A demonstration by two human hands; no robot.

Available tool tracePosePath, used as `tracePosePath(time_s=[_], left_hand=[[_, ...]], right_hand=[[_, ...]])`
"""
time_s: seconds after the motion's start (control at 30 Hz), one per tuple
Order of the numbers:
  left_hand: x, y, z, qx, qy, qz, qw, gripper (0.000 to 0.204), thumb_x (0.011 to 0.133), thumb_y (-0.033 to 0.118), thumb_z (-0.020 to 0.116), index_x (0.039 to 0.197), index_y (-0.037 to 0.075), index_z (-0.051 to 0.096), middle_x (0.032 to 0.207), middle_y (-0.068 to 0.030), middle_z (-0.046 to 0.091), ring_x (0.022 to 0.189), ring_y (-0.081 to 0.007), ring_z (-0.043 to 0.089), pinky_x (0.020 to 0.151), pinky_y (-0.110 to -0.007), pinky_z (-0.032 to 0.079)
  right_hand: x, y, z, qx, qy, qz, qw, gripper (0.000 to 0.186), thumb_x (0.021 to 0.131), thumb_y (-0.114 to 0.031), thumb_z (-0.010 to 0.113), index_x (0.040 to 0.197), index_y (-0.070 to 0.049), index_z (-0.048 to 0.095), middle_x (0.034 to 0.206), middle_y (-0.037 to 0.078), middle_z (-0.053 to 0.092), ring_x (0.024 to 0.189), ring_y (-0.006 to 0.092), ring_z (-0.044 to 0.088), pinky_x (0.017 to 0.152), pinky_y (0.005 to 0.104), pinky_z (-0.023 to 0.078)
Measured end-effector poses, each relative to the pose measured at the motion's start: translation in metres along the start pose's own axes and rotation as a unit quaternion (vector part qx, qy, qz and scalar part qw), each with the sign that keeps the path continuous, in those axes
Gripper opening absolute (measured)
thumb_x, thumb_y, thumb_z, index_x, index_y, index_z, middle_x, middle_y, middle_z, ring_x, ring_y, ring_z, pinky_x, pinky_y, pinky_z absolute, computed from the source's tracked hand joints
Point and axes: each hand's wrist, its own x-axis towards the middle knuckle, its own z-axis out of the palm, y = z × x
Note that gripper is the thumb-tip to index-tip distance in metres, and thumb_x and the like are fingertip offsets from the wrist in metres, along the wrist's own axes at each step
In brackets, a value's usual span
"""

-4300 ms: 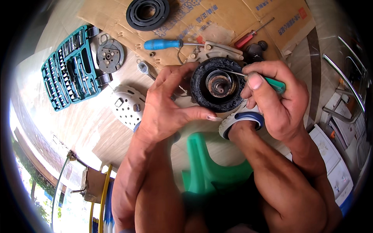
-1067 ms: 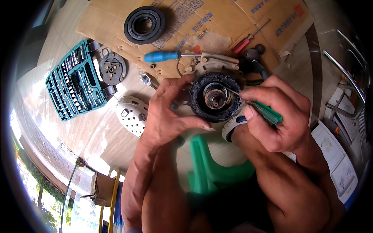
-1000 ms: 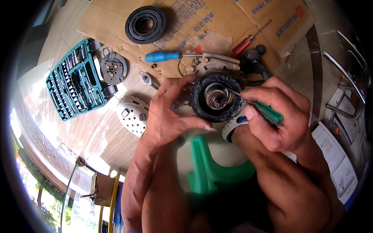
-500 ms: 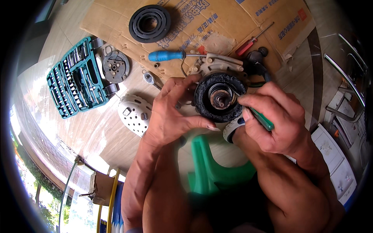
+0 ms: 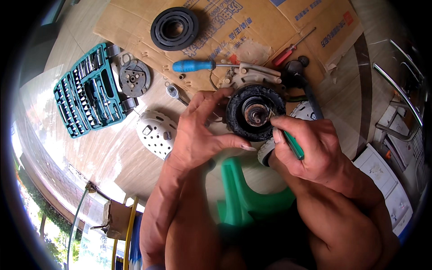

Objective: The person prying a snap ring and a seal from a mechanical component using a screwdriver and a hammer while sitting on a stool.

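Observation:
A metal machine body (image 5: 253, 77), which looks like a compressor, has a grimy black ring-shaped part (image 5: 238, 127) at its near end. Within that ring sits a rusty metal hub with a shaft (image 5: 256, 115). My left hand (image 5: 197, 130) grips the ring's left side, fingers reaching behind it and thumb along its lower edge. In my right hand (image 5: 310, 144) is a small green-handled tool (image 5: 294, 145), perhaps a small screwdriver; its thin tip meets the gap beside the hub, and its exact shape is hidden there.
A blue-handled screwdriver (image 5: 193, 66) lies against the machine; a red-handled screwdriver (image 5: 284, 54) and a black pulley (image 5: 157, 28) rest on flattened cardboard (image 5: 130, 22). Left are a teal socket set (image 5: 118, 96), a round metal plate (image 5: 135, 77) and a ratchet (image 5: 173, 91). A green stool (image 5: 231, 189) is below.
My right hand has shifted slightly left, and the green-handled tool has moved with it, its tip still by the hub. My left hand keeps its grip.

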Motion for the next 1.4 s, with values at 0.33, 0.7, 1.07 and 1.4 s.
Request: tracePosePath(time_s=[0.33,0.7,1.07,1.4], left_hand=[[-0.001,-0.002,0.001,-0.019,0.010,0.005,1.000,0.098,0.052,0.037,0.102,0.136,0.004,0.063,0.116,-0.0124,0.066,0.097,-0.0247,0.070,0.088,-0.038,0.059],[-0.002,-0.001,0.001,-0.013,0.007,-0.012,1.000,0.098,0.052,0.033,0.103,0.136,0.004,0.063,0.118,-0.0112,0.065,0.104,-0.0245,0.068,0.092,-0.036,0.056],[-0.001,-0.001,0.000,-0.008,0.001,-0.004,1.000,0.096,0.055,0.038,0.101,0.136,0.005,0.063,0.116,-0.0137,0.067,0.103,-0.0266,0.069,0.091,-0.038,0.058],[-0.001,-0.002,0.001,-0.004,0.003,-0.004,1.000,0.097,0.053,0.040,0.101,0.136,0.005,0.063,0.113,-0.0132,0.067,0.097,-0.0261,0.069,0.088,-0.039,0.058]], right_hand=[[-0.016,0.007,0.011,-0.060,-0.047,-0.025,0.997,0.030,0.083,-0.002,0.076,0.110,0.004,0.066,0.069,0.008,0.063,0.054,0.0221,0.064,0.050,0.0348,0.051],[-0.004,0.000,-0.005,0.039,-0.013,0.084,0.996,0.027,0.090,0.001,0.067,0.117,0.003,0.069,0.089,0.018,0.072,0.070,0.0302,0.071,0.063,0.0372,0.056],[0.023,-0.024,-0.017,0.006,-0.056,0.187,0.981,0.021,0.091,0.000,0.066,0.112,0.003,0.069,0.090,0.024,0.073,0.079,0.0415,0.073,0.070,0.0423,0.057],[0.025,-0.032,-0.023,-0.004,-0.076,0.217,0.973,0.019,0.095,-0.003,0.064,0.112,0.002,0.070,0.092,0.024,0.073,0.084,0.0420,0.073,0.076,0.0439,0.057]])
